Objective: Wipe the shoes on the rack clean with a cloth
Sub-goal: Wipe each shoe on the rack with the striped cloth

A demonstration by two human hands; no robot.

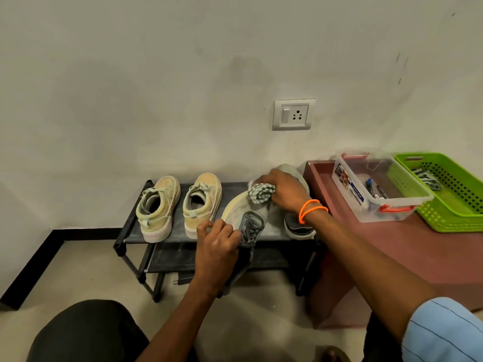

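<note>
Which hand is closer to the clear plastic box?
The right hand. It holds the cloth just left of the clear plastic box. The left hand grips the grey shoe, farther left.

Left hand (217,246) low and central, back of hand up, fingers curled round the grey shoe (249,226), thumb raised toward the left; forearm bare, running in from bottom centre. Right hand (283,190) reaches further forward, knuckles up, fingers bunched over the checked cloth (261,192). Right wrist carries orange bands (311,209); forearm bare, light blue sleeve (444,333) at the elbow.
</note>
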